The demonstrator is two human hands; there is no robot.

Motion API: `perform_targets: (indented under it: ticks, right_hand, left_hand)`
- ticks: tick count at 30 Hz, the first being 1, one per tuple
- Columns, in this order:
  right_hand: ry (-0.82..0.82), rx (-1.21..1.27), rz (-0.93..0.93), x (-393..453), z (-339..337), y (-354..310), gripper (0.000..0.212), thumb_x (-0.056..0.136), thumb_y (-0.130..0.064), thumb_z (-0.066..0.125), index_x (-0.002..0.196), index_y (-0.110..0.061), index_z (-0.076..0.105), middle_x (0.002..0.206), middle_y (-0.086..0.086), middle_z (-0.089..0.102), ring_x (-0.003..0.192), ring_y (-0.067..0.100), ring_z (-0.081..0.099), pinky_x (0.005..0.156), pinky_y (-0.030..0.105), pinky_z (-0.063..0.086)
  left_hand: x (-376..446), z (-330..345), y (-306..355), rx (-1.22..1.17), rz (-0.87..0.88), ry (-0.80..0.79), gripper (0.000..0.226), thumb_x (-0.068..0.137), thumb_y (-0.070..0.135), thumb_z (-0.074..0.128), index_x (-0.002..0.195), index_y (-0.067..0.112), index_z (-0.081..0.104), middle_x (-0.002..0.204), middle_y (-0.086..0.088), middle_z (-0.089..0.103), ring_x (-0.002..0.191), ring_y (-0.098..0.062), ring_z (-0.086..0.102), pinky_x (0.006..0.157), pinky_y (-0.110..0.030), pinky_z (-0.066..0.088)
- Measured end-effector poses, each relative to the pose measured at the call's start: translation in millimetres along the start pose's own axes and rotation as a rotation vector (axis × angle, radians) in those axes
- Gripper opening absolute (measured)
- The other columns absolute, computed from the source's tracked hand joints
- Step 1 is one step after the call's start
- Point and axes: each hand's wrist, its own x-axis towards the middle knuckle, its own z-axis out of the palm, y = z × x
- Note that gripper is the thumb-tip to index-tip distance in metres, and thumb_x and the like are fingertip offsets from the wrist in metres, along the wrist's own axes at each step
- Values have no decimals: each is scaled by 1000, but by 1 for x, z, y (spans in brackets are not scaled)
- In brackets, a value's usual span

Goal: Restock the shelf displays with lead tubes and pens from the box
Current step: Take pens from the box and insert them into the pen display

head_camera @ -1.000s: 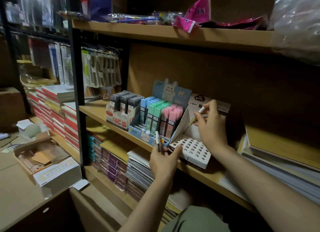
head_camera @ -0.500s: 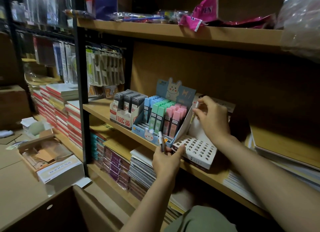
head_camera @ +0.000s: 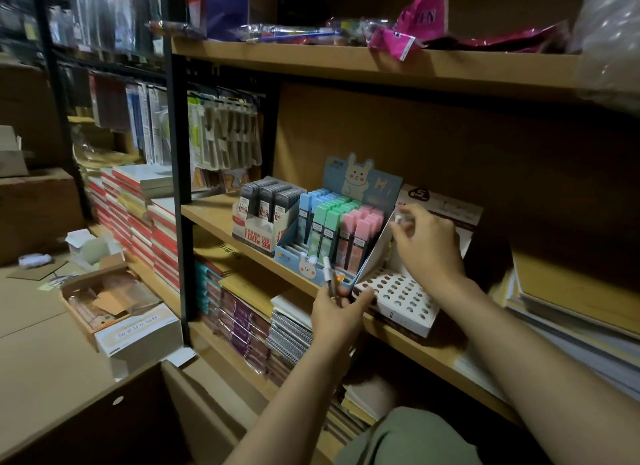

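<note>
Head view: right hand [head_camera: 427,248] pinches a blurred pen [head_camera: 401,219] above the holed display [head_camera: 398,296], left hand [head_camera: 337,312] clutching spare pens [head_camera: 329,277] beside it; a misaimed insertion could tip it.

Single head-worn wide-angle view, looking forward and down, angled leftward along a wooden shelf [head_camera: 398,340] that runs from center-left to lower right of the frame. Close range: forearms enter from the bottom edge, both hands mid-frame. Floor fills the lower left; no second view to overlap.

Blue, green, pink lead tubes [head_camera: 341,234] (pastel)
</note>
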Motion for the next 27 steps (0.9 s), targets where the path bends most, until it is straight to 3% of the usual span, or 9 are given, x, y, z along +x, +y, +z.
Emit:
perform_targets:
  ticks: [3, 6, 9, 13, 17, 20, 22, 25, 27]
  right_hand:
    - [-14, 155, -49, -15, -16, -5, 21, 92, -22, 63, 113, -24, 64, 82, -12, 62, 67, 1, 59, 52, 9, 42]
    - [-313, 345, -29, -28, -21, -13, 14, 89, -29, 68, 101, -33, 70, 87, -18, 68, 80, -11, 62, 64, 5, 48]
    - [-528, 566, 42, -35, -19, -23, 26, 88, -31, 69, 114, -35, 65, 94, -14, 73, 88, -4, 67, 79, 19, 55]
    - [-584, 732, 49, -42, -17, -35, 22, 87, -25, 71, 105, -35, 65, 86, -8, 75, 79, 8, 73, 70, 25, 60]
    - [-561, 860, 111, -40, -22, -33, 20, 92, -17, 65, 108, -28, 64, 87, -2, 76, 79, 12, 73, 65, 18, 55]
    - [-574, 899, 110, -42, -25, -32, 29, 92, -13, 65, 117, -25, 60, 89, 1, 76, 85, 12, 72, 67, 19, 56]
    - [-513, 853, 77, -42, -28, -35, 30, 87, -9, 69, 111, -27, 63, 88, 4, 75, 81, 13, 73, 67, 24, 59]
    - [-221, 673, 15, -23, -38, -29, 28, 86, -9, 70, 101, -31, 63, 94, -5, 68, 75, 5, 70, 64, 21, 59]
    - [-16, 495, -51, -6, -45, -20, 27, 87, -14, 70, 108, -28, 60, 97, -9, 65, 79, 3, 67, 65, 17, 56]
  left_hand:
    - [-11, -26, 8, -246, -34, -284, 26, 90, 21, 58, 114, 13, 58, 88, -2, 66, 68, -10, 58, 58, -19, 45]
    - [-21, -49, 10, -495, -69, -489, 43, 81, 11, 57, 124, 7, 57, 84, -6, 59, 62, -10, 51, 56, -22, 43]
    - [-34, -58, 15, -478, -32, -660, 39, 91, 8, 51, 129, 4, 53, 92, -8, 64, 67, -11, 52, 61, -23, 47]
    - [-42, -60, 23, -286, 45, -760, 25, 98, 17, 50, 117, 5, 62, 84, -7, 55, 70, -11, 53, 65, -22, 47]
    - [-44, -61, 25, -321, 27, -756, 35, 99, 19, 49, 131, 6, 52, 105, -11, 64, 75, -12, 58, 68, -24, 51]
    - [-42, -59, 22, -289, 37, -719, 33, 99, 18, 48, 128, 5, 54, 104, -9, 65, 71, -10, 54, 65, -22, 48]
    - [-42, -55, 23, -232, 51, -676, 31, 98, 18, 48, 125, 4, 55, 105, -10, 66, 79, -14, 59, 73, -26, 50]
    - [-34, -44, 23, -121, 78, -396, 27, 100, 20, 43, 120, 13, 60, 103, -9, 66, 93, -20, 62, 88, -35, 50]
    - [-26, -38, 21, 12, 134, -179, 25, 102, 22, 40, 118, 18, 59, 91, -4, 59, 80, -15, 56, 73, -28, 48]
